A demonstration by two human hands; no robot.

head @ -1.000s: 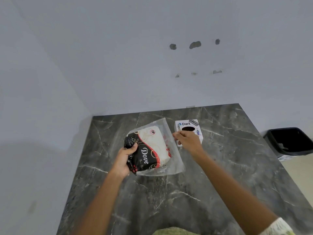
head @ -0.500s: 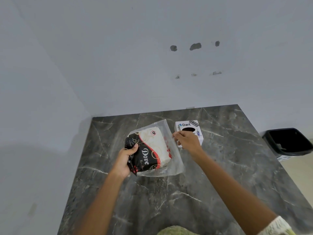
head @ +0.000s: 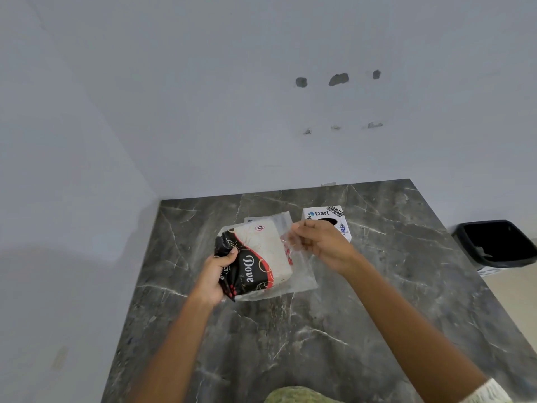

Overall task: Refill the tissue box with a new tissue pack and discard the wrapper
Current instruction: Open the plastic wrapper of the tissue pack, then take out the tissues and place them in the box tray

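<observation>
A tissue pack [head: 261, 257] printed black, red and cream with the word "Dove" lies inside a clear plastic wrapper [head: 303, 279] on the dark marble table [head: 290, 344]. My left hand [head: 216, 274] grips the pack's black left end. My right hand [head: 322, 244] pinches the wrapper's clear right edge and lifts it off the table. Behind my right hand stands a small white tissue box [head: 327, 218] with "Dart" on top and a dark oval opening, partly hidden by my fingers.
A black waste bin [head: 497, 242] stands on the floor past the table's right edge. White walls close the table at the back and the left. A greenish cloth [head: 296, 396] shows at the bottom edge.
My right hand has closed on the wrapper's right edge and pulled it up. The pack has tilted slightly in my left hand.
</observation>
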